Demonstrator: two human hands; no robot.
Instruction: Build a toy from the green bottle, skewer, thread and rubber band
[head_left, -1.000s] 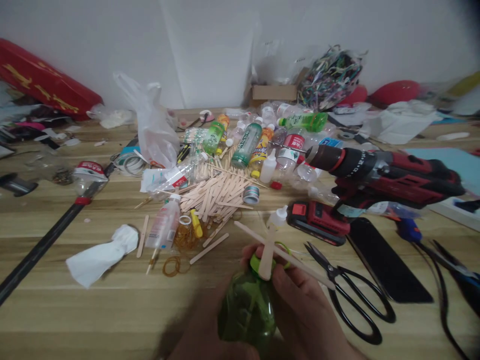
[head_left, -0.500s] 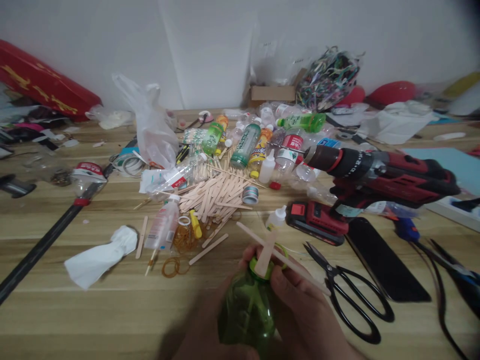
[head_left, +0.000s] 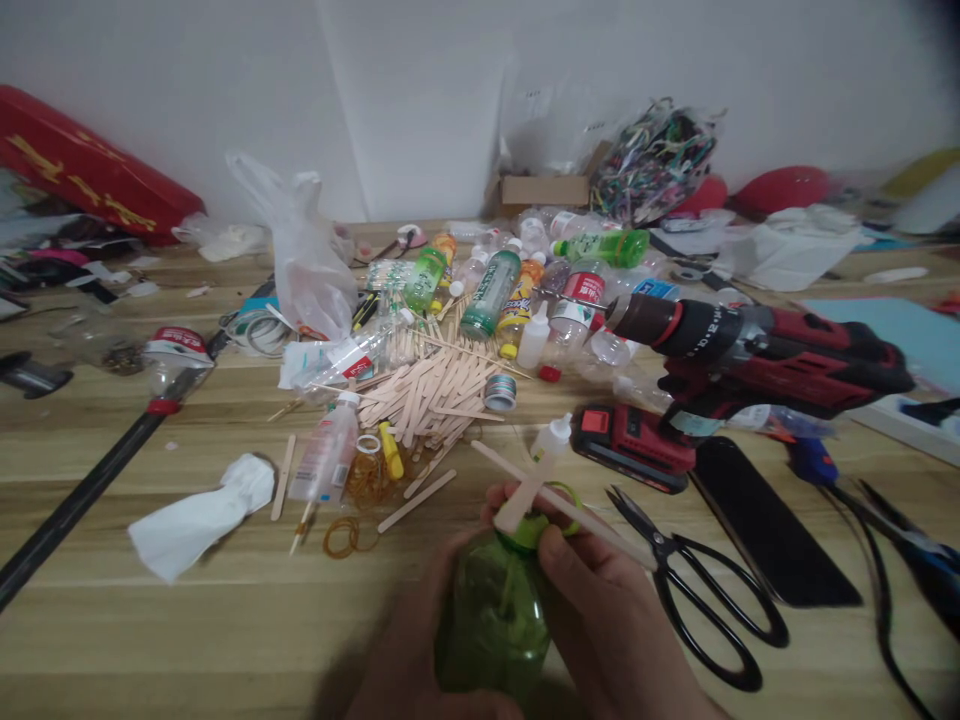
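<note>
A translucent green plastic bottle stands upright at the front edge of view, between my hands. My left hand is wrapped round its left side, its fingertips reaching behind the neck. With thumb and fingers, my right hand pinches the bottle's green cap from the right. Two crossed wooden craft sticks sit over the cap, the longer one slanting down above my right fingers. A thin green loop curves beside the cap. How the sticks are fixed, I cannot tell.
Black scissors lie close to my right hand, with a phone and a red cordless drill beyond. Ahead are a craft stick pile, a small glue bottle and rubber bands. A black pole crosses the left.
The craft stick over the cap has swung so its near end sits further left and away from me, uncovering more of the cap and the green loop. Both hands stay in about the same place.
</note>
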